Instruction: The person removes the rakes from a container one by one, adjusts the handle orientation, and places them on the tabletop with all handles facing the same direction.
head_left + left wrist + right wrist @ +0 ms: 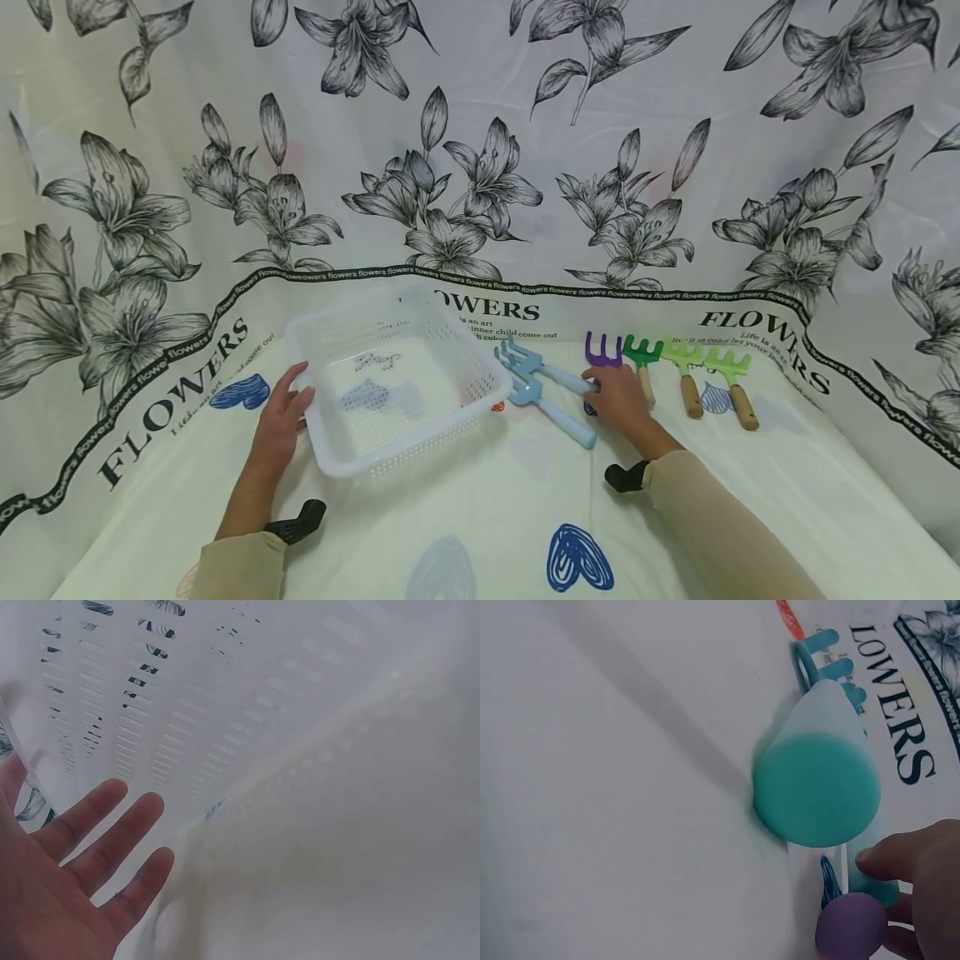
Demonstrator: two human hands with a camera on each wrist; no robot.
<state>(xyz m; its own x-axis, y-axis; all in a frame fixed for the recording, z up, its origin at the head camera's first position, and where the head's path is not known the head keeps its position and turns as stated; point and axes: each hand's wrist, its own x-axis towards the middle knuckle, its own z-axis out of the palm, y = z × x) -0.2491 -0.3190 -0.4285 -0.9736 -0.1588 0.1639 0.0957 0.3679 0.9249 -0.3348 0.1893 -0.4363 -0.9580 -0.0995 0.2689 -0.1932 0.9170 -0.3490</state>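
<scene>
A white plastic basket (412,429) with slotted walls stands tilted at center left. My left hand (281,408) holds its left rim; in the left wrist view, three fingers (105,851) stretch out below the basket's slotted wall (172,697). Two light-blue hand rakes lie right of the basket. The nearer blue rake (558,417) is untouched. At the handle end of the farther blue rake (558,377), my right hand (622,400) pinches with thumb and fingers. Just beyond this hand is a purple hand rake (602,350); its rounded handle end (851,926) shows beside the fingers.
Right of my right hand lie a dark green rake (642,352) and two light green rakes, one nearer (681,354) and one farther right (727,364), with wooden handles. A flower-printed curtain (480,208) hangs behind the pale, heart-printed cloth (510,517).
</scene>
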